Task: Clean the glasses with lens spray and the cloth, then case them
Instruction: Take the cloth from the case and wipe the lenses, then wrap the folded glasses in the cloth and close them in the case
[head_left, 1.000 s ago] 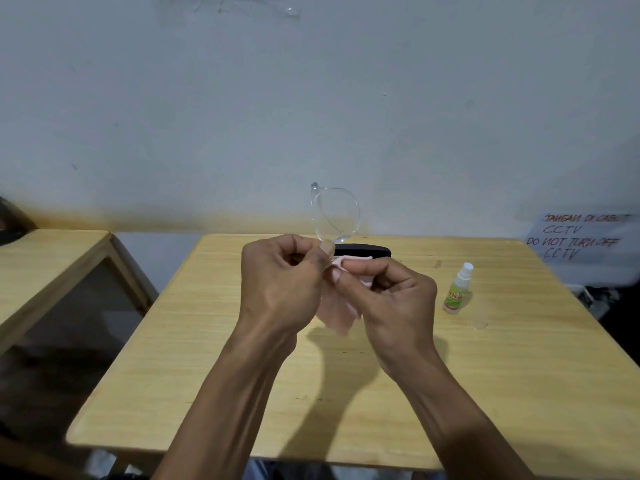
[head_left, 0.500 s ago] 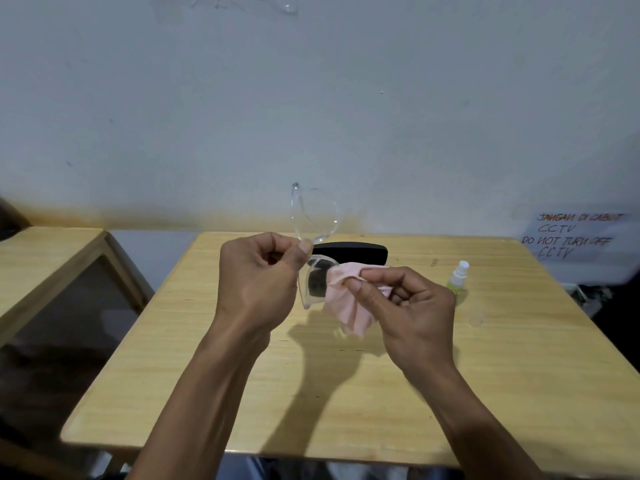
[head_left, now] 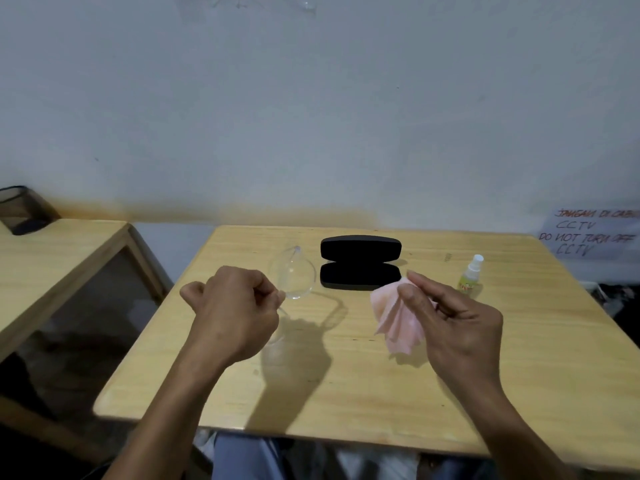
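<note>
The left hand is closed, pinching the clear glasses above the wooden table, left of the open black case. The right hand pinches the pink cloth between fingertips. The spray bottle stands right of the case.

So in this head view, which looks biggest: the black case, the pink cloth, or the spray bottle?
1. Black case, open and widest.
2. Pink cloth, bunched and nearer the camera, so its rank against the case is unsure.
3. Spray bottle, clearly smallest.
</note>
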`<move>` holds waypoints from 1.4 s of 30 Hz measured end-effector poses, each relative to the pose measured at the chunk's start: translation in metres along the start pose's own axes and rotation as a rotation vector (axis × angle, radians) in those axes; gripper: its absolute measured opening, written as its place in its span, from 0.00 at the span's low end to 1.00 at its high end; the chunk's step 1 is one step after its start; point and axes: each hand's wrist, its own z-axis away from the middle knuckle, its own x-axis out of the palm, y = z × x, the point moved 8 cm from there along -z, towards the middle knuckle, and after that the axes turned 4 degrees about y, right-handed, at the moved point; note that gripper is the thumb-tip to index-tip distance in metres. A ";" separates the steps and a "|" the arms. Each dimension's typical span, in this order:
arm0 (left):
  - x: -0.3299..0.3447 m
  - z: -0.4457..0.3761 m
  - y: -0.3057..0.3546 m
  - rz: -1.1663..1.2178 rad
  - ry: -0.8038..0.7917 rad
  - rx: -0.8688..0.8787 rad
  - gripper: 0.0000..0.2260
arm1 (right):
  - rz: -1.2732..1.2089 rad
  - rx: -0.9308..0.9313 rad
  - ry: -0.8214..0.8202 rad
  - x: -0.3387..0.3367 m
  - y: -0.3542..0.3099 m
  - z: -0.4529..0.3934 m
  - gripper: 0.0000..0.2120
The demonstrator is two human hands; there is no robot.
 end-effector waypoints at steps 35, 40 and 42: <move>0.064 0.071 0.045 0.553 -0.074 0.112 0.16 | -0.105 0.263 -0.041 0.009 0.012 0.027 0.05; 0.075 0.073 0.047 0.573 -0.024 0.088 0.09 | -0.153 0.318 -0.106 0.010 0.012 0.031 0.07; 0.075 0.068 0.042 0.581 -0.058 0.075 0.10 | -0.124 0.335 -0.146 0.005 0.015 0.028 0.07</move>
